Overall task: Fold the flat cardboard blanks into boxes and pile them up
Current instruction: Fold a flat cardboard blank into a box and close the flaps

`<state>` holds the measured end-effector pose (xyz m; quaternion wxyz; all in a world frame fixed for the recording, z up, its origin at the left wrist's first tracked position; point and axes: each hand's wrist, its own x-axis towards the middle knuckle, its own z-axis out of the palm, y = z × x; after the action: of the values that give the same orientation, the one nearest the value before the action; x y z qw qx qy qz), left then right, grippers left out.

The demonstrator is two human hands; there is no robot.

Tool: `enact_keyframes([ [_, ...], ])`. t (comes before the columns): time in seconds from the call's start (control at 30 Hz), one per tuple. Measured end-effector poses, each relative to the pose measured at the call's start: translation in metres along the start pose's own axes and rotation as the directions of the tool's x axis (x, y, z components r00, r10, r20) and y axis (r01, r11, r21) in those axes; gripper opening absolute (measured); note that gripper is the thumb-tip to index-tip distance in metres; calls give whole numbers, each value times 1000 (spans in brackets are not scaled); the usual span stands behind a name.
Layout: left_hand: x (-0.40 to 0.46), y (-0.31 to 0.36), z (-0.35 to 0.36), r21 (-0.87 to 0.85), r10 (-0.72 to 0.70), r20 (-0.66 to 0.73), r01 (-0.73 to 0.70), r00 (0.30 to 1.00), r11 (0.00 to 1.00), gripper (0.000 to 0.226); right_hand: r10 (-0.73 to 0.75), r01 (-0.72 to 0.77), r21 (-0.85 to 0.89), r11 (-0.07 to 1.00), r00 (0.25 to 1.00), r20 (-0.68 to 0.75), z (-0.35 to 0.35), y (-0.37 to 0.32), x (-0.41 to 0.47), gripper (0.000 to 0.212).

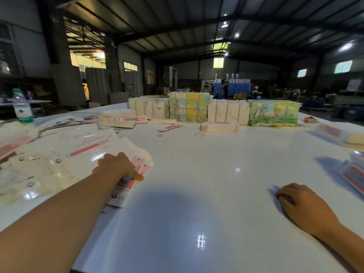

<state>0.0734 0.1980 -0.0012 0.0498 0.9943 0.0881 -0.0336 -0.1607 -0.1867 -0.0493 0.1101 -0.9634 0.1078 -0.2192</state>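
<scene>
- Left hand (120,166) is out at about 10 o'clock on the white table (197,194), fingers curled down onto the loose heap of flat blanks (94,146), thumb on the near edge of a pink-and-white one. It looks like a pinch on the top blank, though the fingertips are buried behind the knuckles, so how many sheets it has is anyone's guess.
- Right hand (301,203) sits at about 4 o'clock, palm down on the bare tabletop, fingers loosely bent, holding nothing. Well apart from the left one.
- The blanks fan out to the left edge, where the heap is cut off. Print on them is too blurry to read, only pink bars and red text.
- Clear plastic wrap (29,174) lies over the near-left part of the heap, glare hides what's under it.
- At 12 o'clock, far side: a row of wrapped bundles (228,110), two plain, two in colourful printed paper (188,107). In front of them a few folded boxes (219,127) and a small pile of them (118,119) at 11.
- Couple of rubber bands (200,134) lying loose mid-table.
- More pink-striped stacks (352,174) at 3 o'clock, chopped off by the frame edge.
- Water bottle (21,106) upright at far 9–10 o'clock.
- The hall behind is dark; machines there are just blue blobs.
</scene>
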Motion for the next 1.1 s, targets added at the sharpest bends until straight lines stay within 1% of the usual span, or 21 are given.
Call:
enact_keyframes([
  [0.07, -2, 7, 1, 25, -26, -50, 28, 998, 999, 107, 3, -3, -1, 1000, 1000, -14, 2, 1, 0, 19],
  [0.13, -9, 17, 4, 53, -5, -170, 14, 986, 999, 96, 4, -4, 15, 1000, 999, -32, 4, 2, 1, 21],
  [0.2, -17, 33, 6, -1, 54, -248, -56, 967, 998, 81, 3, -2, 27, 1000, 999, -49, 4, 3, 2, 26],
  [0.27, -27, 55, 3, -92, 142, -254, -170, 957, 981, 69, 6, -5, 16, 1000, 999, -48, 3, 3, 2, 29],
  [0.3, -35, 71, 1, -117, 216, -250, -251, 944, 961, 64, 10, -10, 11, 1000, 999, -44, 3, 3, 2, 31],
  [0.37, -55, 108, 2, -172, 406, -238, -450, 882, 877, 55, 11, -11, 8, 1000, 999, -53, 4, 3, 2, 35],
  [0.43, -86, 147, 12, -232, 573, -239, -619, 784, 750, 48, 9, -10, -21, 1000, 999, -43, 4, 2, 2, 36],
  [0.5, -118, 178, 31, -260, 682, -240, -723, 690, 640, 48, 39, -39, -50, 998, 999, -8, 2, 2, 3, 29],
  [0.57, -140, 194, 54, -292, 738, -232, -769, 634, 569, 51, 91, -90, -42, 995, 996, 24, 0, 3, 4, 23],
  [0.67, -146, 196, 75, -326, 751, -255, -785, 609, 526, 50, 110, -110, -11, 994, 993, 42, 2, 5, 6, 24],
  [0.73, -141, 192, 80, -331, 750, -302, -802, 589, 497, 41, 90, -89, -32, 996, 995, 36, 4, 5, 7, 24],
  [0.8, -140, 190, 79, -301, 758, -340, -828, 557, 473, 34, 76, -75, -34, 997, 997, 24, 5, 6, 8, 22],
  [0.83, -141, 190, 78, -283, 762, -354, -839, 542, 465, 34, 77, -76, -32, 997, 997, 25, 5, 6, 8, 22],
  [0.9, -142, 189, 76, -268, 750, -372, -837, 546, 477, 35, 93, -93, -3, 996, 995, 37, 5, 7, 9, 20],
  [0.93, -143, 188, 74, -261, 741, -375, -831, 556, 491, 36, 110, -111, 31, 993, 994, 30, 5, 6, 10, 20],
  [1.0, -144, 187, 68, -199, 723, -395, -821, 567, 535, 36, 170, -162, 146, 976, 984, -48, 2, 6, 9, 21],
  [1.03, -143, 187, 63, -125, 713, -423, -815, 559, 565, 35, 219, -191, 221, 956, 969, -110, 0, 6, 8, 23],
  [1.1, -143, 186, 54, 22, 694, -497, -792, 521, 610, 36, 314, -217, 376, 901, 924, -220, -6, 4, 5, 25],
])
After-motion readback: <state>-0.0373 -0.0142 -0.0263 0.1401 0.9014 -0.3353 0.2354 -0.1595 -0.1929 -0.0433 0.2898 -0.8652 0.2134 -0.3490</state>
